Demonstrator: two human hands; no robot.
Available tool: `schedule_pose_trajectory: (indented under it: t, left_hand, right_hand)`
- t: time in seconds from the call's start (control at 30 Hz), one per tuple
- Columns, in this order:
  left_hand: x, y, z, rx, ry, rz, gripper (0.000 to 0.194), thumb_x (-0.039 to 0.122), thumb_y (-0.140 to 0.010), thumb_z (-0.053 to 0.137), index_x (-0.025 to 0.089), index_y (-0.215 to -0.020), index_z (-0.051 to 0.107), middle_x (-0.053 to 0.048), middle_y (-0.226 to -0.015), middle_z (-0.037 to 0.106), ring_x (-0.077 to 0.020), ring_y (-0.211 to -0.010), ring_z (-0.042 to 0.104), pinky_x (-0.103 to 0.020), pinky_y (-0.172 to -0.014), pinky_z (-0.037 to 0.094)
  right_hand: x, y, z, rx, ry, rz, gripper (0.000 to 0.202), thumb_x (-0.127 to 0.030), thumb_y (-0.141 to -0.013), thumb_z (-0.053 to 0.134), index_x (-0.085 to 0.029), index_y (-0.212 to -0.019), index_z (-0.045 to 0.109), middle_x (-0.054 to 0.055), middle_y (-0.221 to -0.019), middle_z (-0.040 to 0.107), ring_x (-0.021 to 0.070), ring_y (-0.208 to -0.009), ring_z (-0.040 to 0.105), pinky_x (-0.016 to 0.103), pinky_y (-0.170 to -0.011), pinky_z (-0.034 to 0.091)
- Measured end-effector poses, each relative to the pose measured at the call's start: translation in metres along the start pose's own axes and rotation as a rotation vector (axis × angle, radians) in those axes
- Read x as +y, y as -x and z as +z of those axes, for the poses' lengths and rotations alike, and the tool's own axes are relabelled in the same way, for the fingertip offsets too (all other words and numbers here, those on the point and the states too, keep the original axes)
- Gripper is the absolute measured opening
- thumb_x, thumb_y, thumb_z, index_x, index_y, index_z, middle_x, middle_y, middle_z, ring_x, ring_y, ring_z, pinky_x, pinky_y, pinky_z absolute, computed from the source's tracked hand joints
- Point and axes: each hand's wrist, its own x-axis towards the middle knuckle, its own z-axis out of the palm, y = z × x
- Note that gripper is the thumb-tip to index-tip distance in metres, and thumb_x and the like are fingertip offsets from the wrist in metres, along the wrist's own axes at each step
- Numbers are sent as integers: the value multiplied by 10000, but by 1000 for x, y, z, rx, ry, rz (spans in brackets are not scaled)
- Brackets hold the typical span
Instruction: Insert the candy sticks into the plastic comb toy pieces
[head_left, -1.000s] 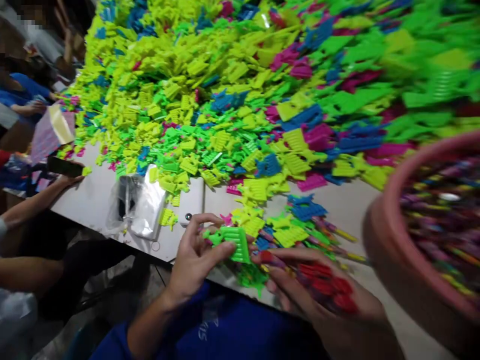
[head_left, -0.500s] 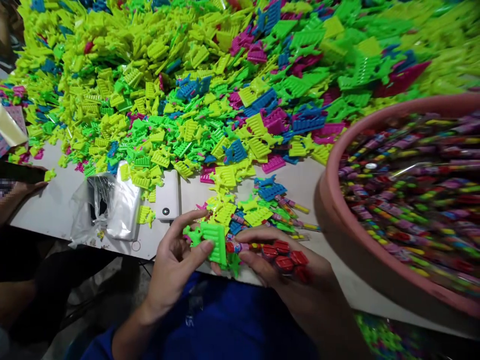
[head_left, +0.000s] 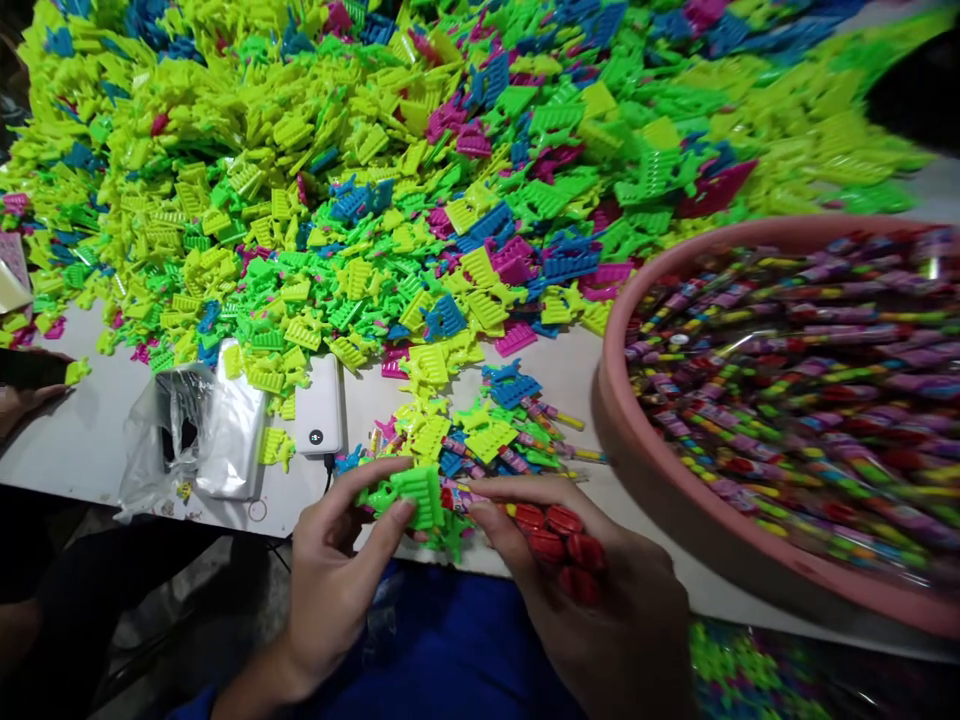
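Note:
My left hand [head_left: 341, 570] pinches a bright green plastic piece [head_left: 417, 497] between thumb and fingers. The piece has a ridged panel and a small figure-like shape at one side. In my right hand [head_left: 592, 590] are several thin, colourful wrapped tubes with red ends [head_left: 559, 535]; the thumb and forefinger close on them. A tube's printed end [head_left: 457, 497] meets the green piece's right edge; whether it is inserted I cannot tell. Just beyond my hands lies a small heap of yellow and blue plastic pieces [head_left: 491, 437], with loose tubes [head_left: 559, 413] among them.
A huge pile of plastic pieces [head_left: 247, 190] covers the table's far side. At right stands a pink tub [head_left: 615, 340] full of wrapped tubes. A white power bank [head_left: 318, 400] with a cable and clear plastic bags [head_left: 231, 450] lie left. Another person's hand [head_left: 30, 400] shows at far left.
The view has swung right, so the table's things sit further left and more of the tub shows. The red tube ends have tilted slightly lower. Both hands keep their holds.

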Motion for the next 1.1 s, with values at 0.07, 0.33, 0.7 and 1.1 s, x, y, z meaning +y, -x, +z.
schedule_pose_trajectory:
  t: [0.07, 0.33, 0.7, 1.1]
  left_hand:
    - [-1, 3, 0, 39, -54, 45, 222, 372, -985, 912, 286, -1189, 931, -50, -1146, 919, -163, -927, 876, -144, -811, 672]
    - [-6, 15, -1, 35, -167, 239, 319, 182, -1010, 866, 367, -1268, 897, 30, -1155, 923, -140, -996, 890, -142, -924, 675]
    - [-12, 20, -8, -57, -204, 396, 500, 54, -1033, 776, 380, -1409, 826, 29, -1203, 911, -131, -955, 878, -189, -914, 696]
    - [-23, 0, -30, -328, -14, 663, 306, 194, -1137, 669, 293, -1406, 775, -88, -1241, 908, -275, -1181, 874, -445, -1013, 734]
  right_hand:
    - [1, 3, 1, 19, 4, -63, 63, -261, -1072, 760, -314, -1055, 790, -44, -882, 876, 183, -730, 837, 240, -724, 650]
    - [5, 5, 4, 6, 16, -213, 179, -171, -1069, 728, -306, -1186, 724, -19, -959, 882, 186, -826, 864, 245, -791, 677]
    - [7, 11, 15, 32, -42, -236, 181, -149, -1054, 702, -295, -1161, 717, 4, -920, 856, 221, -790, 849, 330, -817, 701]
    - [5, 0, 0, -95, -288, -309, 323, -27, -987, 755, -294, -1169, 765, -2, -906, 863, 216, -779, 840, 322, -749, 686]
